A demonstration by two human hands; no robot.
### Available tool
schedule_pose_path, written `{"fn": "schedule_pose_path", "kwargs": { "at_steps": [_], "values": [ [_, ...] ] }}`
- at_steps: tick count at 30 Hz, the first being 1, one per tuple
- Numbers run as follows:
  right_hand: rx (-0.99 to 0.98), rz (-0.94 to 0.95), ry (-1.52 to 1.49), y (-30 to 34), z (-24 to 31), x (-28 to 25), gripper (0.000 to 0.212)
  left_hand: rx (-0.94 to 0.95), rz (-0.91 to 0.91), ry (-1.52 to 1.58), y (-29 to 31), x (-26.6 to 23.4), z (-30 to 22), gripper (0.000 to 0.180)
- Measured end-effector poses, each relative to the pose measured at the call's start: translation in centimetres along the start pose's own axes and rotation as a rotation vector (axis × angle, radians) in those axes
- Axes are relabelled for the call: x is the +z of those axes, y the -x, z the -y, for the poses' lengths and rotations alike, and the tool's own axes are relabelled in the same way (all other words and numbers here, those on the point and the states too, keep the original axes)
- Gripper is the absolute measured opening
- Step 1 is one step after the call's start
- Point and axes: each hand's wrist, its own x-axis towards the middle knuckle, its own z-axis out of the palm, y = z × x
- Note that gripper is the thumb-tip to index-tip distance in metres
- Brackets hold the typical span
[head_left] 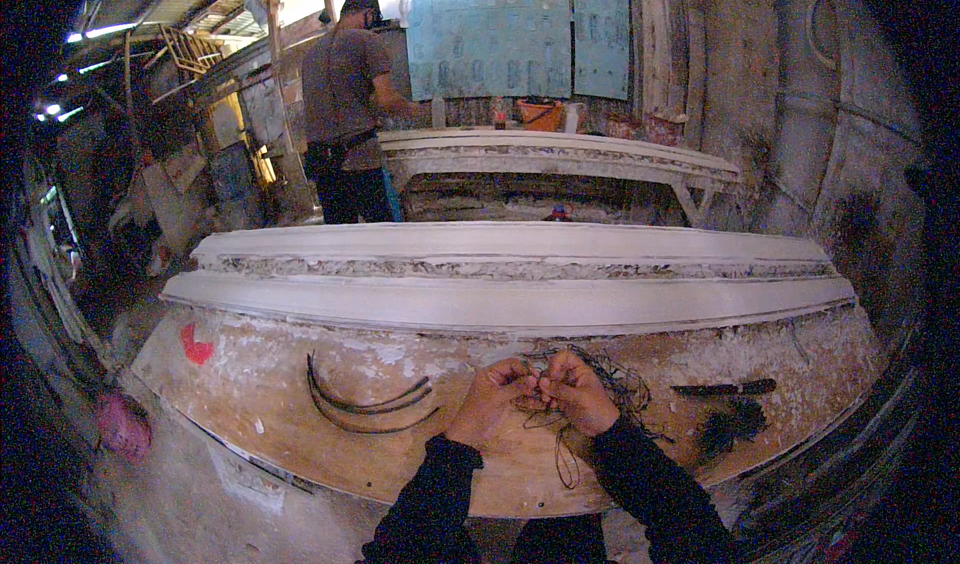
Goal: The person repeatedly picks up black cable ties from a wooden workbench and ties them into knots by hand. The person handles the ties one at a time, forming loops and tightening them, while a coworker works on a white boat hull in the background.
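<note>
Both of my hands are close together over the worktable, fingertips nearly meeting. My left hand [490, 400] is closed in a pinch on thin dark cord. Beside it my right hand [580, 394] pinches the same cord, fingers bent inward; the exact point of grip is too small to make out. A loose tangle of the cord [630, 386] spreads behind and to the right of my right hand, and a loop hangs toward the near edge. To the right lie a dark knife [723, 388] and a dark, bristly bundle [733, 426]. Left of my hands are several curved dark strips [365, 404].
Two long white moldings [500, 302] lie across the back of the plaster-stained wooden worktable [400, 469]. A red piece [196, 344] sits at the left. Beyond, a person [345, 104] stands by another long bench [560, 154] holding an orange container [541, 116].
</note>
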Motion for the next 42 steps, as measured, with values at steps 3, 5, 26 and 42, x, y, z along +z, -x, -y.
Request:
{"fn": "schedule_pose_path", "kwargs": {
  "at_steps": [3, 5, 26, 42],
  "values": [
    [-0.005, 0.028, -0.086, 0.2, 0.2, 0.1, 0.022, -0.035, 0.002, 0.043, 0.2, 0.1, -0.3, 0.007],
    [0.022, 0.014, -0.082, 0.1, 0.3, 0.2, 0.023, -0.033, -0.007, 0.069, 0.2, 0.3, -0.4, 0.006],
    [0.031, 0.045, 0.112, 0.0, 0.2, 0.5, 0.032, 0.082, -0.113, -0.266, -0.7, -1.0, 0.4, 0.015],
    [0.105, -0.309, 0.000, -0.2, 1.4, -0.5, 0.010, -0.081, -0.040, -0.429, -0.3, 0.4, -0.2, 0.043]
  ]
}}
